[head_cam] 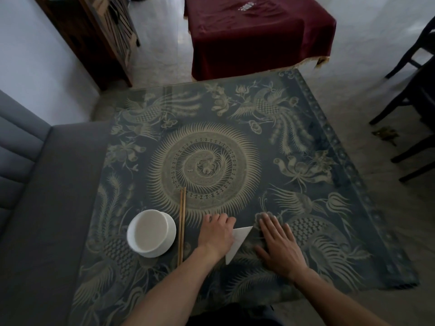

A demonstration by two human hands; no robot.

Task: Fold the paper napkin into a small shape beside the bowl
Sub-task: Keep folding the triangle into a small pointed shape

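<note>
Near the front edge of the table (306, 109), which is covered in a dark blue cloth printed with pale phoenixes and a round sunburst medallion, your two hands work on a white paper napkin (238, 241) folded into a triangle. Your left hand (217, 234) lies on the napkin's left part, fingers bent at the knuckles and pressing down on the paper; whether any fingertip pinches an edge cannot be told, since the hand hides that part. Your right hand (280, 245) lies flat with straight, slightly spread fingers on the cloth, its thumb side just beside the napkin's slanted right edge; whether it touches the paper is unclear. One point of the triangle shows between your hands, another points towards the front edge beside your left wrist.

Left of your left hand, a pair of light wooden chopsticks (182, 225) lies pointing away from you towards the medallion. Just left of those stands a round white ceramic bowl (151, 232), near the table's front-left corner. The napkin is thus right of the bowl, with the chopsticks between them.
</note>
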